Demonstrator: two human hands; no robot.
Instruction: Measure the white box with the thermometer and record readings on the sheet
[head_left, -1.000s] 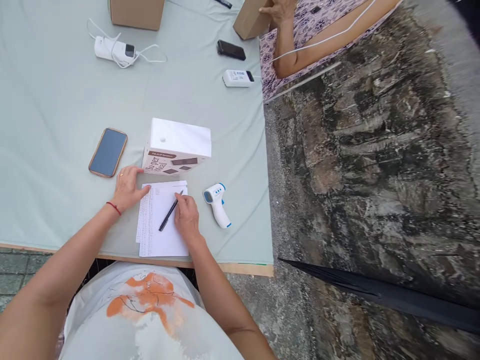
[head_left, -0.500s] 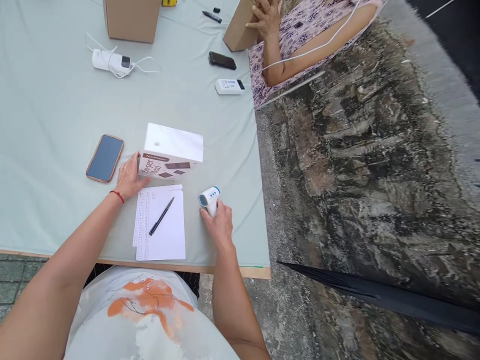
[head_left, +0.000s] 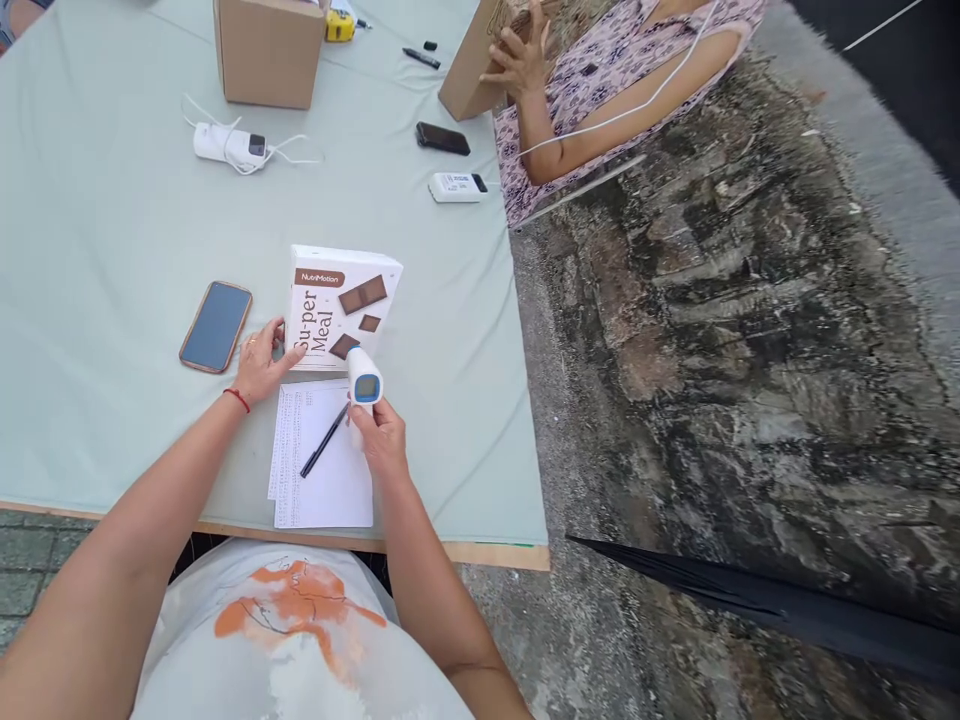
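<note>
A white NutriMotion "Su-per Meal" box [head_left: 315, 330] with brown bar pictures leans back on the table, its printed front facing me. At its lower left corner, my left hand [head_left: 264, 362] grips it, thumb on the front and the other fingers around the side. My right hand [head_left: 382, 437] is closed round the handle of a white and blue infrared thermometer [head_left: 366, 388]. The thermometer's small screen faces me, and its body overlaps the box's lower right part in view. Below the box lie printed paper sheets [head_left: 330, 500] with a black pen [head_left: 324, 441] on them.
A smartphone [head_left: 216, 327] lies left of the box. Farther back are a white device with a cable [head_left: 229, 147], a cardboard box [head_left: 266, 55], a yellow tape measure [head_left: 340, 25], a black device [head_left: 442, 138] and a white device [head_left: 457, 187]. Another person's hand [head_left: 521, 60] touches a second carton [head_left: 469, 75].
The box has tipped back, so its front shows instead of its top. My right hand has brought the thermometer left and up to the box, turning its screen toward me.
</note>
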